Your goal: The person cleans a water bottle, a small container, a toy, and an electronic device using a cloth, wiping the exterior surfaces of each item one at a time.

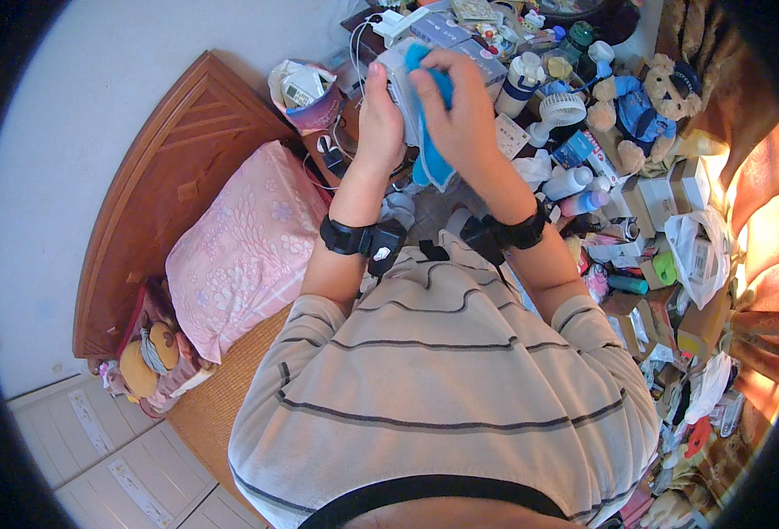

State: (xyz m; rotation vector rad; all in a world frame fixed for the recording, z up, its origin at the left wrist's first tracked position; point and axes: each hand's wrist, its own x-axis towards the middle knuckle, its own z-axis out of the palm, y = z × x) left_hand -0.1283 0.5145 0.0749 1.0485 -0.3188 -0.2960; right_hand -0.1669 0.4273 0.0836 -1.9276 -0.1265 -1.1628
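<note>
A person in a striped shirt stands over a cluttered surface point(531, 189). The left hand point(379, 110) grips a small white boxy device point(398, 84), fingers closed around its side, held up above the clutter. The right hand point(460, 106) presses a blue cloth point(432, 159) against the device, fingers curled over it. A teddy bear point(641, 110) sits right; a pink pillow point(244, 242) lies on the bed left.

One pillow point(244, 247) — one teddy bear point(641, 110) — two hands point(381, 119).
</note>
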